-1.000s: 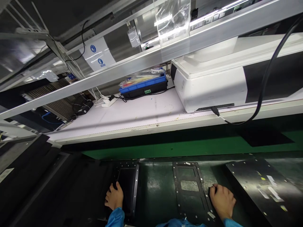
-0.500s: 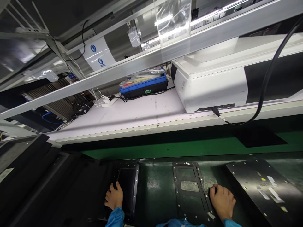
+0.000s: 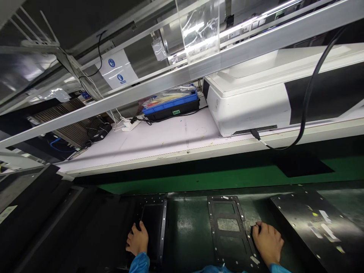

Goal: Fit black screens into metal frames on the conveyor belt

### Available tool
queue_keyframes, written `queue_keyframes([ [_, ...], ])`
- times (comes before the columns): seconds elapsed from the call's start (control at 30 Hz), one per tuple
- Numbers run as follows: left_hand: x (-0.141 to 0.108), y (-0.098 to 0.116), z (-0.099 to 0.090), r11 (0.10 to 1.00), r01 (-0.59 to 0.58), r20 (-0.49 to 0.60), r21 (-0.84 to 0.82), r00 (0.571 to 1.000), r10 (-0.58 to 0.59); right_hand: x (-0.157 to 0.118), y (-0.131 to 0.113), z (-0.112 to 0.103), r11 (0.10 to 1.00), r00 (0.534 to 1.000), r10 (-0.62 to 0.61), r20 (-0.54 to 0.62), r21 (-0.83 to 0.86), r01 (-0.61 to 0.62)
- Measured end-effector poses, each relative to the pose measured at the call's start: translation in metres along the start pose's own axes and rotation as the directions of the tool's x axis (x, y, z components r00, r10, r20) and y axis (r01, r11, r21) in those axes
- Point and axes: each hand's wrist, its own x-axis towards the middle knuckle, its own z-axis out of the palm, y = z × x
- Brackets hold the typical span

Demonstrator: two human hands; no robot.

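Left hand (image 3: 138, 239) low in the head view, knuckles up, fingers (image 3: 141, 226) curled together and resting on the near left edge of a dark framed panel (image 3: 153, 223); whether they pinch the edge or only press on it cannot be told; blue sleeve (image 3: 139, 263) runs off the bottom of the picture.

Right hand (image 3: 267, 242) well apart from the left, also knuckles up; fingers (image 3: 257, 227) bent over the right edge of a black cut-out plate (image 3: 229, 227), touching it; grip hidden under the hand, so clamped or merely resting cannot be told.

Both pieces lie flat on the dark green surface (image 3: 187, 231); bare stretch of it between the two sets of fingers; the plate has two rectangular windows, one just left of the right fingers, and small holes along its rim.

Right of the right fingers, near but not touching: a larger black sheet (image 3: 309, 223) with pale stickers, lying flat.

Beyond the fingers, a brighter green strip, then a white shelf (image 3: 159, 140); on it a blue tray (image 3: 170, 104) with bagged parts, a white power strip (image 3: 131, 123), a white machine housing (image 3: 250, 102) with a black cable (image 3: 305, 113) plugged at its lower edge; a grey metal rail (image 3: 170, 81) crosses above.
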Motion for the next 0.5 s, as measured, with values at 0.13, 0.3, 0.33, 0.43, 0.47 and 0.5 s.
queue_keyframes([
  [0.13,-0.001,0.000,-0.001,1.000,-0.013,-0.019,-0.018,1.000,0.013,0.000,0.003,0.005,1.000,1.000,-0.008,-0.008,0.009,0.008],
  [0.3,-0.006,0.006,-0.011,0.999,-0.009,0.005,-0.030,1.000,0.009,0.001,0.003,0.008,1.000,0.999,-0.024,-0.036,-0.007,0.024],
  [0.33,-0.007,0.007,-0.014,1.000,-0.009,0.021,-0.028,1.000,0.010,0.000,0.001,0.005,1.000,0.999,-0.021,-0.039,-0.011,0.021],
  [0.43,-0.008,0.002,-0.019,1.000,-0.009,0.020,-0.026,1.000,0.010,-0.007,-0.009,-0.010,1.000,1.000,-0.012,-0.017,-0.015,0.012],
  [0.47,-0.006,-0.002,-0.020,0.999,-0.002,0.012,-0.032,1.000,0.003,-0.009,-0.013,-0.015,1.000,1.000,-0.008,-0.005,-0.013,0.008],
  [0.5,-0.003,-0.006,-0.020,0.999,0.006,0.015,-0.039,1.000,-0.005,-0.011,-0.016,-0.019,1.000,1.000,-0.003,0.007,-0.007,0.003],
])
